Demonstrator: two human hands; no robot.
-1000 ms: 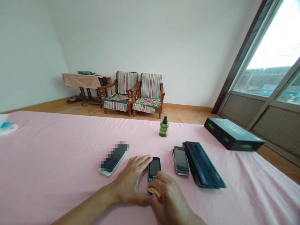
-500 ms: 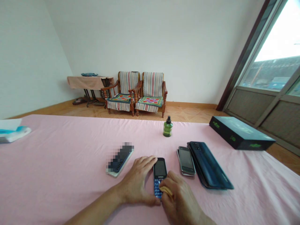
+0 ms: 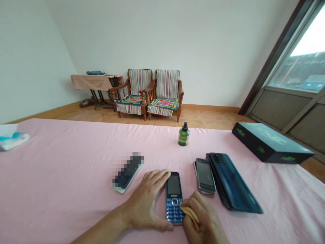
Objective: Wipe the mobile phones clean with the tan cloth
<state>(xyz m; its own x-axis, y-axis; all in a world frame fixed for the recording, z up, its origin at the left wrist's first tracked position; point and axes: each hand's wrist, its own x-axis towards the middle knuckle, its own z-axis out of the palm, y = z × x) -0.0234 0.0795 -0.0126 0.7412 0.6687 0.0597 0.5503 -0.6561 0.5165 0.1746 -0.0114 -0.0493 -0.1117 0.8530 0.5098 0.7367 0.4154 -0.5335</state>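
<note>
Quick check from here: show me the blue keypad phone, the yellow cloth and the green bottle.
Keypad phone (image 3: 174, 207): head view, on the keypad.
Yellow cloth (image 3: 189, 214): head view, on its visible fold.
Green bottle (image 3: 183, 138): head view, on its body.

Our left hand (image 3: 146, 200) lies palm down just left of the keypad phone (image 3: 174, 200), its fingers (image 3: 157, 178) held together and pointing forward, with the thumb (image 3: 165, 225) reaching along the bottom of the phone. Our left forearm (image 3: 101, 227) slants in from the lower edge of the view, the wrist nearly flat. Our right hand (image 3: 201, 218) sits just right of the phone, knuckles up and fingers curled, pinching a yellow cloth (image 3: 190, 215) against the phone's lower right side.
</note>
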